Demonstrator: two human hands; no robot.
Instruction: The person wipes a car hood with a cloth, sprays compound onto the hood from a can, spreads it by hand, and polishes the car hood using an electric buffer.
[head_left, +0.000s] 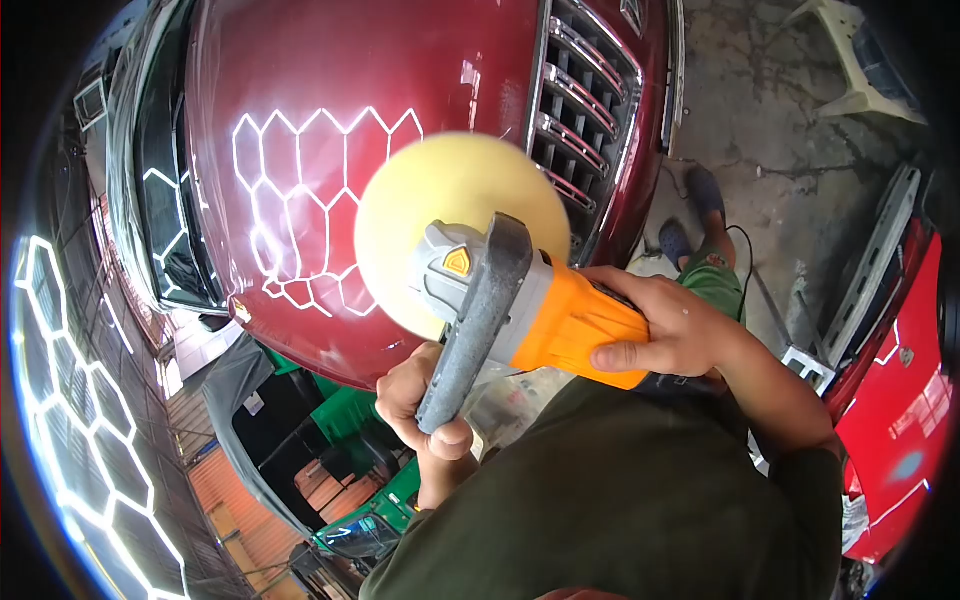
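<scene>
An orange and grey polisher (575, 325) with a round yellow foam pad (395, 235) is held over the dark red car hood (300, 60). My left hand (412, 400) is closed around the lower end of its dark front handle (480, 320). Around the orange rear body, my right hand (665, 325) is closed, thumb lying along the near side. The pad lies over the hood close to the grille (580, 100); its working face is hidden, so I cannot tell how firmly it touches. White hexagonal light reflections show on the glossy paint.
The windshield (165, 190) lies at the left, edged with plastic sheeting. A green vehicle (340, 415) stands below the hood. A red car panel (900, 430) is at the right. On the concrete floor (740, 90) are a cord and a pale plastic chair (850, 60).
</scene>
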